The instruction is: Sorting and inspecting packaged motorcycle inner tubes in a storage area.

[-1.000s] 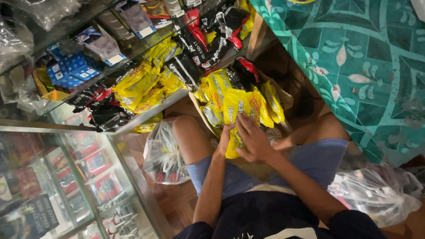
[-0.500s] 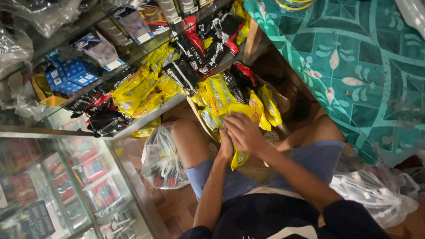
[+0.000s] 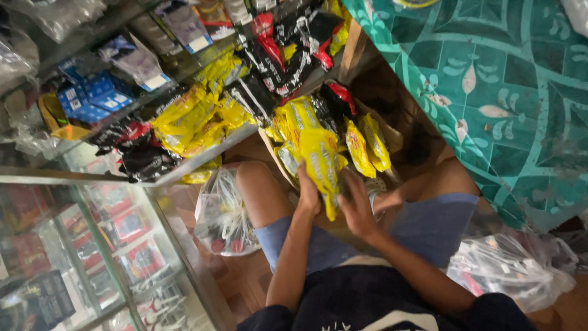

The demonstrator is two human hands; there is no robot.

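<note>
— What are the hands doing?

— The left hand (image 3: 308,195) is wrapped around the edge of a long yellow plastic snack packet (image 3: 323,167), fingers closed on it, holding it upright between the person's knees. The right hand (image 3: 357,205) sits just beside the packet's other edge with its fingers spread; it is blurred, so I cannot tell whether it grips the packet or only touches it.

— Where is that packet compared with everything else?

— It stands in front of a brown cardboard box (image 3: 392,138) filled with more yellow packets (image 3: 366,144) of the same kind, plus a few black-and-red packets (image 3: 337,98). The held packet overlaps the box's near side.

— And around the person?

— They sit low, in blue shorts (image 3: 429,224) and a dark shirt (image 3: 361,300). A crumpled clear plastic bag (image 3: 223,214) lies against the left knee, and another clear plastic bag (image 3: 511,270) lies near the right thigh. To the left is a glass display cabinet (image 3: 92,245) with red boxed goods inside. Its top shelf carries heaps of yellow wrapped packets (image 3: 187,119), black packets (image 3: 144,159) and small blue boxes (image 3: 92,101). A green patterned cloth (image 3: 490,79) covers the surface on the right.
</note>
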